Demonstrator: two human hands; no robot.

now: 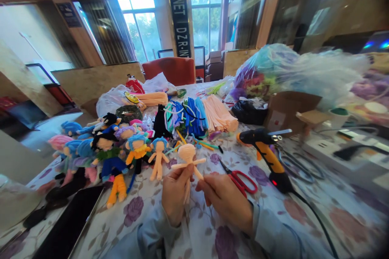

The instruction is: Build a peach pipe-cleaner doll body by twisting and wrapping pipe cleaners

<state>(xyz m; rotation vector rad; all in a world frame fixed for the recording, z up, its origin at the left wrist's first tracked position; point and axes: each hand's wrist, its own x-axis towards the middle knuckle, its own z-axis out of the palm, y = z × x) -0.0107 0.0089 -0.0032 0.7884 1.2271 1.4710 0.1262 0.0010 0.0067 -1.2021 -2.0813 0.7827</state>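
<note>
Here at the near edge, two grey-blue sleeves point(273, 230) reach in over the flowered tablecloth point(209, 226), and a dark flat device point(73, 218) lies slantwise off to the left. Now the hands: the left hand point(174, 198) has the peach doll point(186, 151) upright, pinched at the body between thumb and fingers, head and outstretched arms clear above the thumb. And the right hand point(231, 198), just beside it, fingers curled, closes its fingertips on the end of a peach limb! So the doll sits between the two, mostly over the left hand's thumb. Just past the right knuckles, red-handled scissors point(244, 184); further right, the yellow-and-black glue gun point(270, 158), red light glowing. To the left, a blue-haired doll point(158, 158) stands near a crowd of colourful dolls point(106, 153). Beyond them, blue strips point(194, 115) beside peach strips point(219, 113), and across the table, a red chair point(170, 68).
</note>
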